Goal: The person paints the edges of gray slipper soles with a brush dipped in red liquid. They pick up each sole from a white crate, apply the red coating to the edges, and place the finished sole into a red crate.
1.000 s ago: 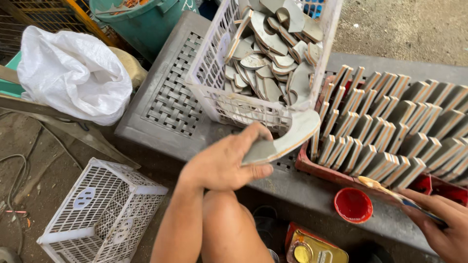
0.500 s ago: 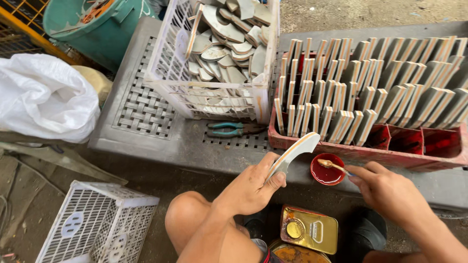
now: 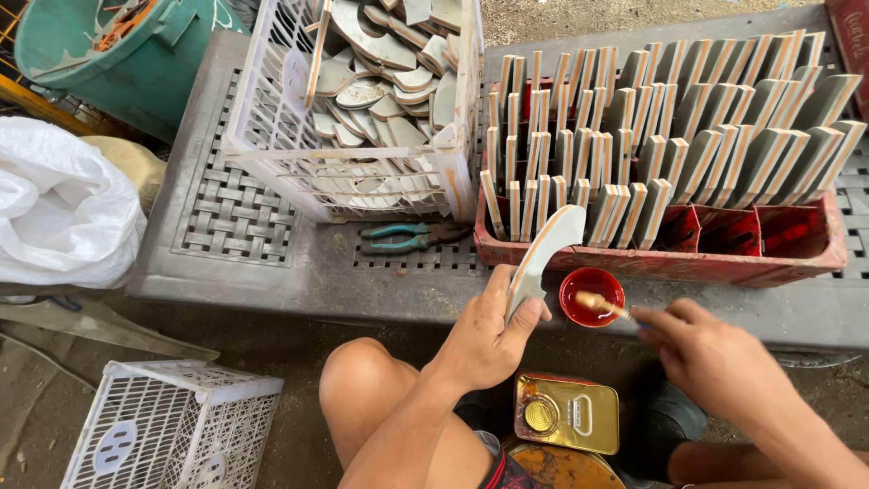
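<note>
My left hand [image 3: 489,335] grips a flat grey curved blade piece [image 3: 546,252] with an orange-painted edge, held upright in front of the red crate [image 3: 652,263]. My right hand [image 3: 715,358] holds a small brush [image 3: 602,304] whose tip sits in a little red bowl [image 3: 592,297] of red paint. Rows of similar grey pieces [image 3: 670,136] with orange edges stand in the red crate. A white plastic basket [image 3: 353,118] behind holds several loose grey pieces.
Green-handled pliers [image 3: 407,237] lie on the grey platform [image 3: 235,235] under the basket. A gold tin can [image 3: 566,413] sits between my legs. A white sack [image 3: 59,208], a teal bucket [image 3: 118,54] and an upturned white basket [image 3: 167,426] are at the left.
My left hand carried the grey piece from the white basket to the red bowl and stood it up. My right hand came in with the brush and dipped it in the bowl.
</note>
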